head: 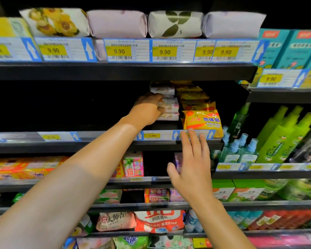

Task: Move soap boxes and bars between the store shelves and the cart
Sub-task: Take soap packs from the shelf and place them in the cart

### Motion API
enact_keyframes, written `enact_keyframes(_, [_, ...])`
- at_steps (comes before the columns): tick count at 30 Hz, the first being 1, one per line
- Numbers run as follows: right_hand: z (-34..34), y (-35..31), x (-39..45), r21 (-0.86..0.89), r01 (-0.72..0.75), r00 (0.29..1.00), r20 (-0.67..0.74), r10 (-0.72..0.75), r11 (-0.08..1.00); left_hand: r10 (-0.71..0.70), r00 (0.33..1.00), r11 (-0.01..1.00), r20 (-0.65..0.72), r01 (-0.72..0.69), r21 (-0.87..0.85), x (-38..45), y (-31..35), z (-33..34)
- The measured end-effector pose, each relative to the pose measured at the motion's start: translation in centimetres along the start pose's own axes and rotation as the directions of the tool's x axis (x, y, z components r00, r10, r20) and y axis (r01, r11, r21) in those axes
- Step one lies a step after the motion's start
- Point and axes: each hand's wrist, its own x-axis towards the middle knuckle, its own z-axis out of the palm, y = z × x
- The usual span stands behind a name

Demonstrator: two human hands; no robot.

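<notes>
Our left hand (147, 109) pinches a white bar (167, 106) mid-stack; pulling could topple those above. Right hand (192, 159) is spread, empty.

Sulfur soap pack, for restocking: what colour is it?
Yellow with an orange panel, sulfur soap pack, head view.

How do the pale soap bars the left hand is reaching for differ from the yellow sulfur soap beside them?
The pale soap bars wear whitish wrappers and sit deep in the shelf, with the left hand on them. The yellow sulfur soap has a bright orange-yellow wrapper, stands at the shelf's front edge, and the right hand is below it, fingers spread. Both are stacked on one shelf.
</notes>
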Motion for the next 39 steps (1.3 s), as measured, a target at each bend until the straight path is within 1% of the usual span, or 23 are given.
enact_keyframes(7, [0.1,0.2,-0.1,0.009,0.004,1.000,0.005,-0.004,1.000,-0.023,1.000,1.000,-0.012,0.023,-0.012,0.4,0.1,0.5])
enact_keyframes(10, [0.1,0.3,-0.1,0.019,0.006,1.000,0.012,-0.006,1.000,0.018,1.000,0.999,-0.018,-0.019,-0.046,0.4,-0.4,0.7])
enact_keyframes(11, [0.1,0.3,-0.1,0.022,0.005,1.000,0.014,-0.006,1.000,0.047,0.999,0.998,-0.022,-0.048,-0.035,0.4,-0.5,0.7])
enact_keyframes(13, [0.1,0.3,-0.2,0.024,0.009,1.000,0.012,-0.009,1.000,0.102,0.995,0.994,-0.009,-0.101,0.043,0.5,-0.6,0.8])
enact_keyframes(15, [0.0,0.3,-0.2,0.026,0.011,1.000,0.013,-0.011,1.000,0.124,0.992,0.985,0.012,-0.124,0.119,0.6,-0.5,0.9])
enact_keyframes(18, [0.0,0.3,-0.2,0.029,0.007,1.000,0.022,-0.008,1.000,0.103,0.993,0.988,0.051,-0.108,0.106,0.8,-0.2,0.9])
enact_keyframes(22, [0.1,0.3,-0.2,0.035,0.008,1.000,0.010,-0.009,0.999,0.108,0.992,0.986,0.069,-0.116,0.117,0.9,-0.5,1.0])
enact_keyframes(28, [0.1,0.4,-0.3,0.039,0.002,1.000,0.015,-0.003,0.999,0.128,0.990,0.983,0.056,-0.134,0.128,0.9,-1.5,0.9])
enact_keyframes(31, [0.2,0.3,-0.3,0.042,-0.005,1.000,0.018,0.004,0.999,0.114,0.992,0.984,0.048,-0.119,0.134,1.0,-2.0,1.0])
enact_keyframes(34, [0.1,0.2,-0.3,0.053,-0.009,1.000,0.027,0.007,0.999,0.121,0.992,0.987,0.043,-0.125,0.102,1.2,-2.2,0.9])
enact_keyframes(39, [0.0,0.3,-0.3,0.063,-0.004,1.000,0.017,0.003,0.998,0.181,0.982,0.982,0.059,-0.178,-0.056,2.0,-2.4,0.1])
